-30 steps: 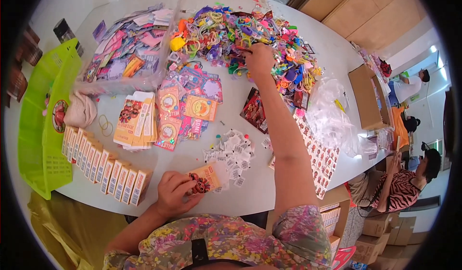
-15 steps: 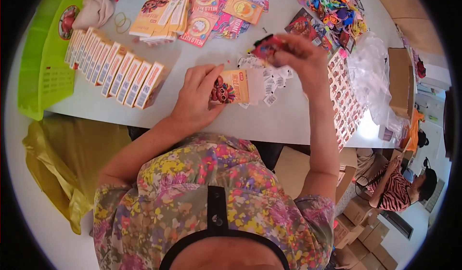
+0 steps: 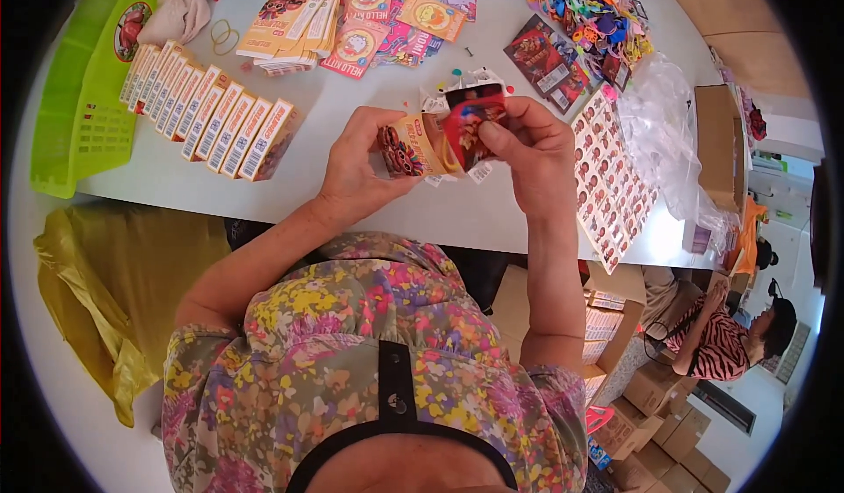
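Observation:
My left hand (image 3: 352, 159) is closed round a small yellow-orange box (image 3: 407, 146) with a cartoon figure on its face. The box lies on its side above the table, its open end turned to the right. At that end my right hand (image 3: 536, 146) pinches a shiny dark red and black packet (image 3: 470, 137) between thumb and fingers. The packet overlaps the box's opening; whether its edge is inside cannot be made out. Behind and below both hands, small white labelled sachets (image 3: 482, 172) lie on the table, partly hidden.
Filled boxes (image 3: 233, 133) stand in a row at left, beside a green basket (image 3: 97, 137). Flat cartons (image 3: 294, 18) and cards (image 3: 360, 45) lie at the back. To the right are dark packets (image 3: 541, 58), colourful trinkets (image 3: 589, 14), a sticker sheet (image 3: 607, 181) and clear plastic (image 3: 659, 111).
My right hand has come left and down, bringing the red packet to the open end of the box. The left hand keeps its hold on the box. My view has shifted slightly.

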{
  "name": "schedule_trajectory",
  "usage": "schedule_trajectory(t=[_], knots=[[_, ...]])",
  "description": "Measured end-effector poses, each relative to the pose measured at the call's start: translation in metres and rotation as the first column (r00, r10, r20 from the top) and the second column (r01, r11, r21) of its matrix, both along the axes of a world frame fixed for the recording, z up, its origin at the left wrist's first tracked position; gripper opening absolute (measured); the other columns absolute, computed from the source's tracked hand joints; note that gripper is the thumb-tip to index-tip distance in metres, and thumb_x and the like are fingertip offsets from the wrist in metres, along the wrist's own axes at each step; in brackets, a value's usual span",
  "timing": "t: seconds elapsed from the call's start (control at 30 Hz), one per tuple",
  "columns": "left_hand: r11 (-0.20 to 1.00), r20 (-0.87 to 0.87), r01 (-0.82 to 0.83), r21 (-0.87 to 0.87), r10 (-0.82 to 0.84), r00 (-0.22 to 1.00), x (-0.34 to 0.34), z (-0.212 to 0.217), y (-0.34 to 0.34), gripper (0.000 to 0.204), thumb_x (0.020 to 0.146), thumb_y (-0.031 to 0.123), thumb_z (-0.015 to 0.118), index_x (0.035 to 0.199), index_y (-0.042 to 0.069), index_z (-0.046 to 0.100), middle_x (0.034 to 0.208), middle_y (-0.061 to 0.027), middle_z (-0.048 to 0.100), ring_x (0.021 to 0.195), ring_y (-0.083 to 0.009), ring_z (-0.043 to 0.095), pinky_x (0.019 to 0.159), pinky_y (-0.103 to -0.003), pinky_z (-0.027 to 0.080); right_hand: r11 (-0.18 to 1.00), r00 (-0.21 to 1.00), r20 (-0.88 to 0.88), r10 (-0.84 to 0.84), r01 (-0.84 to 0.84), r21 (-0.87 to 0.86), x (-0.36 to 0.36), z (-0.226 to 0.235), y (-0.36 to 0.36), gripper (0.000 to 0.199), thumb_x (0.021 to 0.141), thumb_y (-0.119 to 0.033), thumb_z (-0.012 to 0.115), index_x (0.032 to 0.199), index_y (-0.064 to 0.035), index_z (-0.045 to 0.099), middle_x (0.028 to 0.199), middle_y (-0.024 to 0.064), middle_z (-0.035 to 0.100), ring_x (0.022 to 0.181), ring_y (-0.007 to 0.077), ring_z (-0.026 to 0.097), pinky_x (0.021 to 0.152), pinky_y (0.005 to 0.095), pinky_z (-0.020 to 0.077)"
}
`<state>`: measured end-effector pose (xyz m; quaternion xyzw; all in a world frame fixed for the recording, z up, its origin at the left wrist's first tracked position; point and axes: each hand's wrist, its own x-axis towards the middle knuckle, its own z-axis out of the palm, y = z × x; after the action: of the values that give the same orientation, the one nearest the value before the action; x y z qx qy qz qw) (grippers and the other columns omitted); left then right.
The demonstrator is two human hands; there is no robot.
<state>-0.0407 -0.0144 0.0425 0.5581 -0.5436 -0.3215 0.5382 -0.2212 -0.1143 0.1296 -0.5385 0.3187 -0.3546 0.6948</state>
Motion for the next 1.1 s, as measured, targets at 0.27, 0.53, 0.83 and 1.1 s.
schedule_trajectory(t=[0.27, 0.53, 0.83, 1.1], knots=[[0.993, -0.039, -0.117, -0.015, 0.116, 0.992, -0.003, -0.003, -0.003, 0.065, 0.060, 0.003, 0.083, 0.116, 0.003, 0.050, 0.107, -0.0091, 0.050, 0.099, -0.0194, 0.057, 0.079, -0.030, 0.052, 0.581, 0.814, -0.443, -0.377, -0.165, -0.797, 0.011, 0.005, 0.012, 0.019, 0.079, 0.000, 0.072, 0.097, -0.0001, 0.067, 0.084, 0.0105, 0.070, 0.071, 0.0157, 0.068, 0.063, 0.0265, 0.0523], [0.964, 0.249, -0.129, -0.232, 0.188, 0.950, 0.004, -0.010, -0.002, 0.070, 0.053, 0.004, 0.084, 0.114, 0.002, 0.051, 0.105, -0.0150, 0.055, 0.097, -0.0340, 0.055, 0.084, -0.039, 0.049, 0.513, 0.619, -0.718, -0.319, -0.524, -0.680, 0.024, 0.017, 0.017, 0.012, 0.076, -0.002, 0.068, 0.088, -0.0021, 0.067, 0.080, 0.0132, 0.067, 0.065, 0.0319, 0.063, 0.059, 0.0386, 0.0494], [0.953, 0.348, -0.078, -0.291, 0.182, 0.920, 0.009, -0.002, 0.004, 0.069, 0.053, 0.001, 0.082, 0.115, 0.003, 0.054, 0.109, -0.0143, 0.056, 0.100, -0.0332, 0.056, 0.083, -0.039, 0.050, 0.517, 0.474, -0.831, -0.291, -0.653, -0.553, 0.031, 0.028, 0.007, 0.008, 0.076, -0.007, 0.065, 0.083, -0.0050, 0.067, 0.071, 0.0147, 0.065, 0.067, 0.0329, 0.064, 0.063, 0.0440, 0.0495], [0.963, 0.364, -0.055, -0.264, 0.152, 0.919, 0.009, -0.003, 0.005, 0.070, 0.053, 0.001, 0.082, 0.116, 0.002, 0.053, 0.109, -0.0145, 0.056, 0.099, -0.0332, 0.056, 0.082, -0.039, 0.050, 0.612, 0.481, -0.842, -0.243, -0.598, -0.518, 0.030, 0.025, 0.008, 0.017, 0.073, -0.003, 0.068, 0.090, -0.0049, 0.070, 0.078, 0.0159, 0.068, 0.068, 0.0333, 0.065, 0.065, 0.0379, 0.0522]])
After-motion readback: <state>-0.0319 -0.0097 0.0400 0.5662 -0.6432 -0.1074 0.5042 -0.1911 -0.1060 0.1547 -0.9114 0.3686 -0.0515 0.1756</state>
